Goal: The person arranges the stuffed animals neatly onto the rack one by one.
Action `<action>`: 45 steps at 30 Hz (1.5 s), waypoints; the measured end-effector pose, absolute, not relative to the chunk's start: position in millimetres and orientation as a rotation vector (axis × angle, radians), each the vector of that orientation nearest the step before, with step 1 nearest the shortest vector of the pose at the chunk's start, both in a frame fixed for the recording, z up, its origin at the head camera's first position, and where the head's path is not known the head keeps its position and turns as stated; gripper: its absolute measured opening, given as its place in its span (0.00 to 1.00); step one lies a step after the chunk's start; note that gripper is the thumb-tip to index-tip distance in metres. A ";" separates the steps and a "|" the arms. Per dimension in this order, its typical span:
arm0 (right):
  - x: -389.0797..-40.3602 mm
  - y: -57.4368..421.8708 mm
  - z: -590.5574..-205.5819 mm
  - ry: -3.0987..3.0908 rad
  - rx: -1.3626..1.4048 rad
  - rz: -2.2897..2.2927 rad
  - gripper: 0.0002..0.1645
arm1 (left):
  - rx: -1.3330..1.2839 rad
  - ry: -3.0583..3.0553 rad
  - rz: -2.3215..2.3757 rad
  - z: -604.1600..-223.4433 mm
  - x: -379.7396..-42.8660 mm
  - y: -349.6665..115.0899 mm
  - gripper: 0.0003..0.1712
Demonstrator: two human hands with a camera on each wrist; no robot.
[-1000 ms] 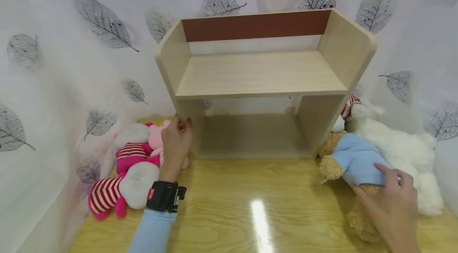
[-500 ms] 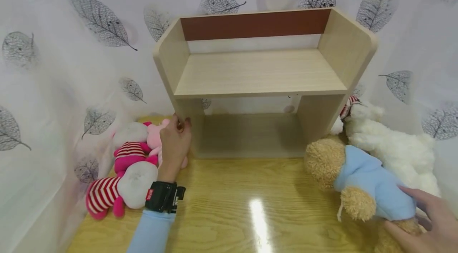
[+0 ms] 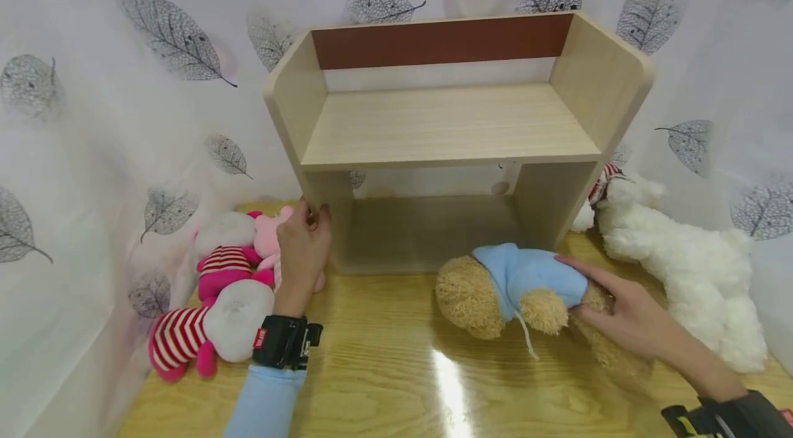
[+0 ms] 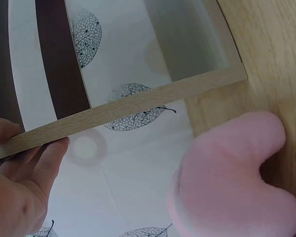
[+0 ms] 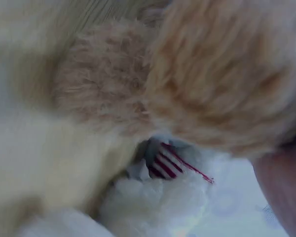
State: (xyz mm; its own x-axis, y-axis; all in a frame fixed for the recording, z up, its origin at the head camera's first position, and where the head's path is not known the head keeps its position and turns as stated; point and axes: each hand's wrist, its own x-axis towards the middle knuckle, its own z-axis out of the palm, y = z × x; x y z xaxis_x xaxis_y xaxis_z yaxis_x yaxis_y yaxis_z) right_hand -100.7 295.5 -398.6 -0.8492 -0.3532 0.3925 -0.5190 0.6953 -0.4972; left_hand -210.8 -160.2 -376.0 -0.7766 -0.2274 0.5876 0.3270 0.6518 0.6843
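A pale wooden two-tier shelf (image 3: 452,124) stands at the back of the table. My left hand (image 3: 303,248) grips the front edge of its left side panel; the left wrist view shows thumb and fingers on either side of the board (image 4: 123,105). In front of the shelf, my right hand (image 3: 626,314) holds a brown teddy bear (image 3: 471,297) in a blue top (image 3: 533,273) by its lower body. The bear lies on its side, head to the left. Its fur (image 5: 212,74) fills much of the blurred right wrist view, where the fingers are hidden.
Left of the shelf lie striped plush toys (image 3: 226,328) and a pink plush (image 3: 268,238). At right a white fluffy plush (image 3: 688,266) lies beside the shelf, with a red-striped toy (image 3: 604,183) behind it. A leaf-patterned curtain (image 3: 155,114) hangs behind the wooden table (image 3: 372,362).
My right hand has brought the teddy bear from beside the white plush, first rightward, then left to the front of the shelf. My left hand has stayed on the side panel.
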 end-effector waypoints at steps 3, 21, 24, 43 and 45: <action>-118.6 293.8 -401.7 -2.576 0.754 0.682 0.40 | -0.092 -2.203 -1.079 -375.1 -211.6 -159.4 0.11; -148.0 250.6 -442.1 -2.440 0.832 0.118 0.44 | -0.103 -2.202 -1.073 -377.7 -211.4 -158.8 0.12; -151.2 247.2 -444.5 -2.498 0.778 0.014 0.59 | -0.097 -2.194 -1.061 -377.5 -211.2 -158.9 0.12; -163.0 231.7 -448.4 -2.397 0.757 0.016 0.66 | -0.091 -2.196 -1.074 -379.7 -211.8 -162.0 0.13; -157.7 228.1 -440.7 -2.472 0.852 0.150 0.67 | -0.094 -2.197 -1.069 -379.7 -211.9 -161.6 0.13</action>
State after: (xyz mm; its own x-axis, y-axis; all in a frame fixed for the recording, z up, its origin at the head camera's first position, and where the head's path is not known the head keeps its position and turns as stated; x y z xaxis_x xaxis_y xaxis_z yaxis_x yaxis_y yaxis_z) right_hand -157.7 228.1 -440.7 -0.6689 -0.5447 0.5058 -0.6020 0.7961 0.0613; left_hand -211.9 -161.6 -379.7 -0.7646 -0.2197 0.6059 0.3412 0.6597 0.6697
